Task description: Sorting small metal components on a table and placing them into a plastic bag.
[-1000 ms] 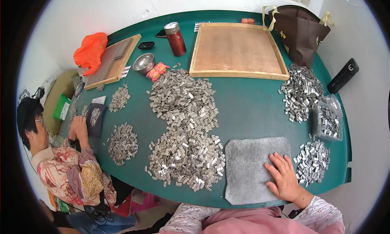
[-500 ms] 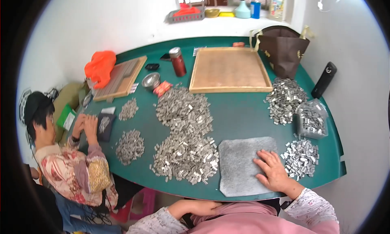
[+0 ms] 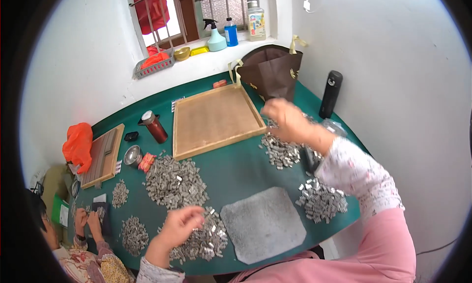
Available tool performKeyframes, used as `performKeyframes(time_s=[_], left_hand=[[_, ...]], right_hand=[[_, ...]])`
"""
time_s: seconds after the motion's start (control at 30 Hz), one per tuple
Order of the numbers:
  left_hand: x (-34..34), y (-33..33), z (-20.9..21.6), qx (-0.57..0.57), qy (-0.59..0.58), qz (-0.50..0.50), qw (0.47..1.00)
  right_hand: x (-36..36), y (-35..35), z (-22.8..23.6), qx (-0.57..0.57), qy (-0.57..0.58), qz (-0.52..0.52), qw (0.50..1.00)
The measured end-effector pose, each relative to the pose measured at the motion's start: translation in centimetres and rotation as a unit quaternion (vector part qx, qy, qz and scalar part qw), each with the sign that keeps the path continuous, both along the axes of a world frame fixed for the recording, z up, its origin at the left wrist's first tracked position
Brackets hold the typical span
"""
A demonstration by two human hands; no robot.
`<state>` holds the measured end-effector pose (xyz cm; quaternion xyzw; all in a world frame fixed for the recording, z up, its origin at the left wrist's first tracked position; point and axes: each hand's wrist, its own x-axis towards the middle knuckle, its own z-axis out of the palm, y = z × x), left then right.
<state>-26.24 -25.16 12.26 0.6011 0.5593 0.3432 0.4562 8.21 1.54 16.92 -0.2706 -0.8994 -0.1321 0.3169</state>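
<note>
Head view: right hand (image 3: 289, 120) has left the gray mat (image 3: 263, 226), grip unclear; left hand (image 3: 181, 227) rises, loosely curled.

The worktop (image 3: 231, 175) is green, with heaps of little gray metal bits on it. The person's left hand (image 3: 179, 226) is over the near heap (image 3: 211, 239), with its fingers loosely bent. The right hand (image 3: 290, 122) looks blurry. It is over another heap (image 3: 280, 154), by the corner of a wooden tray (image 3: 216, 118). A brown bag (image 3: 273, 71) stands just past it. A gray mat (image 3: 263, 225) lies flat near the front edge. A red bottle (image 3: 156, 129) stands left of the tray. Far left, a co-worker's hands (image 3: 94, 224) are close together.
</note>
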Motion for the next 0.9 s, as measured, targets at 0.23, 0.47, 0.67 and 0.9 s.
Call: performKeyframes(time_s=[0.23, 0.47, 0.67, 0.9], left_hand=[[-2.0, 10.8, -1.2, 0.081, 0.131, 0.086, 0.984], [-1.8, 13.1, -3.0, 0.019, 0.135, 0.065, 0.988], [0.6, 15.7, -2.0, 0.073, 0.145, 0.025, 0.986], [3.7, 15.6, 1.7, 0.397, 0.277, 0.074, 0.872]], right_hand=[[0.7, 19.5, 4.2, -0.005, -0.103, -0.348, 0.932], [-2.3, 26.1, -0.7, -0.037, 0.023, -0.291, 0.956], [-5.4, 17.7, 1.6, 0.07, 0.129, 0.083, 0.986], [-5.0, 3.3, -1.4, 0.121, -0.13, 0.309, 0.934]])
